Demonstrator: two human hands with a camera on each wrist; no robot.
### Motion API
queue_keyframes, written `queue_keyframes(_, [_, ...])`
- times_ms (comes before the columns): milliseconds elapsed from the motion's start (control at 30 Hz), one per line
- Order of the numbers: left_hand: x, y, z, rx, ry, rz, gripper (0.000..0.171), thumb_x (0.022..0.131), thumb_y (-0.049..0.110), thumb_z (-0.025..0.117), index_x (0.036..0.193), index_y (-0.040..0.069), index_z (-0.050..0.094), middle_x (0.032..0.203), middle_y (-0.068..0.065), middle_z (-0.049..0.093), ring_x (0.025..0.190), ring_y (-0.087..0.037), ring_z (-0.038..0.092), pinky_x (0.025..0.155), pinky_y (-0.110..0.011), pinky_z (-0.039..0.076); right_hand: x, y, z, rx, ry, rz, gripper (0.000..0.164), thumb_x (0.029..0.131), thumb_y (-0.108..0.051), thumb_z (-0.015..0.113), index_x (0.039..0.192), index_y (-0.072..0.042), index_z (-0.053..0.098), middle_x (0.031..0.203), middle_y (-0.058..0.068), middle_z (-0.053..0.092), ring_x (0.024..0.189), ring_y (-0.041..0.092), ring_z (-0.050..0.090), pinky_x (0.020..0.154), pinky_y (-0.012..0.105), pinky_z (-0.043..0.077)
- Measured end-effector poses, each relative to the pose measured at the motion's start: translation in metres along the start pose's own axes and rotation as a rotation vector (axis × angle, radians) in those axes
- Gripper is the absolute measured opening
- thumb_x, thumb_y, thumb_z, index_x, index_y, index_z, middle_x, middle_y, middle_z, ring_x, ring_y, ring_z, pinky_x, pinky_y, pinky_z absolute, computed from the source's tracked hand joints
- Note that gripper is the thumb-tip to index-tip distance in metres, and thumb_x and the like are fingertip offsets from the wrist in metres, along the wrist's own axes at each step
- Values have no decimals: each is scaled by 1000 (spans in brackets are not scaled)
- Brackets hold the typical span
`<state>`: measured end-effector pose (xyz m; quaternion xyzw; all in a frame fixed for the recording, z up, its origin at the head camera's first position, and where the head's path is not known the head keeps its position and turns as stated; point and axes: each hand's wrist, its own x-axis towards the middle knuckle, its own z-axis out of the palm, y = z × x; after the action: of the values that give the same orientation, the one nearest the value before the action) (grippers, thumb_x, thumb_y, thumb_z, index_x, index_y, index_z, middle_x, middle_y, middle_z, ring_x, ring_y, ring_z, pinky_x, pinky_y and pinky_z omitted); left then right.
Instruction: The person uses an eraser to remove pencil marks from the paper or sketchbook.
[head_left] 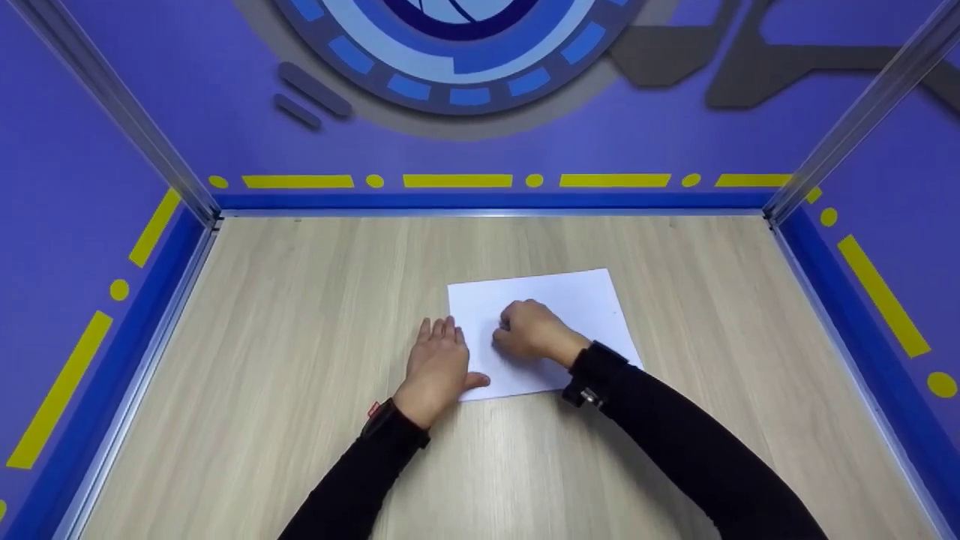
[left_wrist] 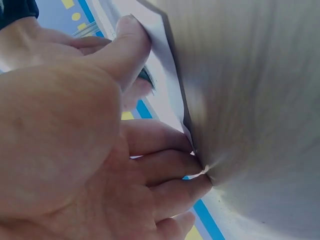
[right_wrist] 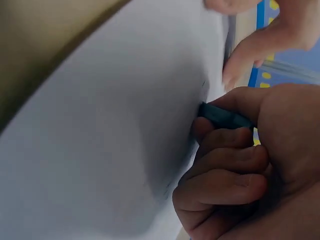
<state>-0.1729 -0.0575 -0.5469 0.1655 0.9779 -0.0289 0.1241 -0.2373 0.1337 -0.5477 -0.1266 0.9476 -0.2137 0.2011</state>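
A white sheet of paper (head_left: pixel 577 300) lies slightly turned on the table. My left hand (head_left: pixel 437 371) rests along its left edge, fingers straight and the thumb spread onto the sheet's lower left corner. Over the middle of the paper, my right hand (head_left: pixel 534 330) has its fingers curled. In the right wrist view it pinches a small teal eraser (right_wrist: pixel 225 117) between thumb and index finger, one end against the sheet. Small dark specks or marks show on the paper near the eraser. From the head view the eraser is mostly hidden by the hand.
The wood-grain table (head_left: pixel 300 300) runs back to a blue printed wall (head_left: pixel 465 157) with metal edging. Side walls with metal posts stand at left and right. Both wrists carry black bands over black sleeves.
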Motion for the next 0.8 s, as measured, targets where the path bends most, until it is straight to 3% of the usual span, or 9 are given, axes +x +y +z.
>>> queue_keyframes(167, [1, 0, 0, 14, -30, 5, 107, 96, 77, 65, 163, -5, 48, 174, -22, 44, 165, -34, 42, 141, -51, 25, -16, 46, -17, 43, 90, -17, 36, 92, -21, 67, 64, -18, 45, 68, -2, 44, 68, 20, 47, 64, 34, 38])
queue_keyframes(300, [1, -1, 0, 26, -49, -1, 106, 98, 77, 63, 165, -4, 47, 176, -21, 43, 167, -33, 40, 141, -50, 25, -32, 84, -33, 41, 135, 46, 24, 94, -22, 65, 73, -10, 62, 78, 4, 56, 77, 23, 54, 70, 35, 42])
queue_keyframes(400, [1, 0, 0, 31, -50, -4, 106, 98, 78, 62, 165, -3, 46, 176, -21, 42, 167, -33, 40, 141, -50, 24, -42, 105, -42, 46, 135, 116, 24, 97, -23, 64, 84, -4, 69, 86, 9, 61, 80, 25, 56, 71, 34, 42])
queue_keyframes(500, [1, 0, 0, 31, -43, -4, 106, 97, 78, 63, 164, -3, 47, 176, -21, 43, 166, -33, 40, 141, -50, 25, -50, 117, -47, 67, 114, 167, 27, 100, -25, 64, 93, -1, 73, 92, 11, 63, 82, 26, 57, 70, 34, 43])
queue_keyframes(667, [1, 1, -1, 33, -49, -3, 107, 97, 78, 63, 165, -3, 47, 176, -21, 42, 167, -33, 40, 141, -50, 25, -56, 124, -50, 67, 104, 168, 33, 102, -30, 63, 103, 1, 77, 100, 15, 69, 85, 27, 61, 71, 34, 47])
queue_keyframes(800, [1, 1, -2, 36, -56, -3, 106, 98, 78, 62, 166, -3, 46, 176, -21, 41, 167, -34, 39, 141, -50, 24, -54, 128, -50, 86, 133, 147, 30, 102, -30, 63, 91, -4, 72, 86, 9, 61, 78, 25, 57, 68, 33, 44])
